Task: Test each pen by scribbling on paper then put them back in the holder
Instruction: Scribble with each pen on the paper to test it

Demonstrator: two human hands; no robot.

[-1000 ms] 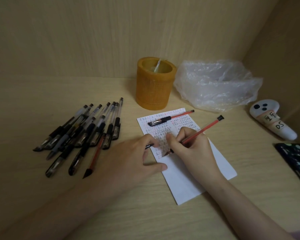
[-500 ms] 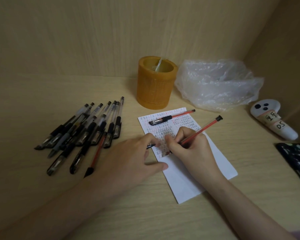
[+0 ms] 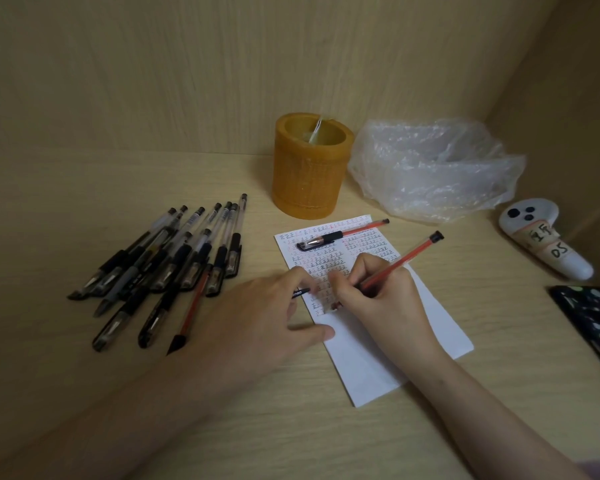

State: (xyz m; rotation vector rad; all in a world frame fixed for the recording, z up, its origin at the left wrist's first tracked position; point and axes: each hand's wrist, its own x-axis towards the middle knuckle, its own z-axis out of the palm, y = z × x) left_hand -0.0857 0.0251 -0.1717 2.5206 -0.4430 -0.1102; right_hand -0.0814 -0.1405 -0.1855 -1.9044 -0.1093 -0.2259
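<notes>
My right hand (image 3: 378, 299) grips a red pen (image 3: 404, 259) in a writing hold, its tip down on the white paper (image 3: 440, 327), which is covered with small marks over its upper half. My left hand (image 3: 257, 323) rests on the paper's left edge, and a small black pen cap (image 3: 300, 292) pokes out from under its fingers. A second red pen (image 3: 340, 233), capped, lies across the top of the paper. Several black pens (image 3: 174, 261) and one uncapped red pen (image 3: 191, 313) lie in a pile to the left. The orange holder (image 3: 309, 174) stands behind the paper.
A crumpled clear plastic bag (image 3: 433, 168) sits right of the holder. A white controller with a taped label (image 3: 544, 240) lies at the far right, and a dark patterned phone (image 3: 593, 323) lies below it. Wooden walls close in the back and right.
My right hand and the red pen have shifted slightly left and down the paper while scribbling. My left hand has stayed in place.
</notes>
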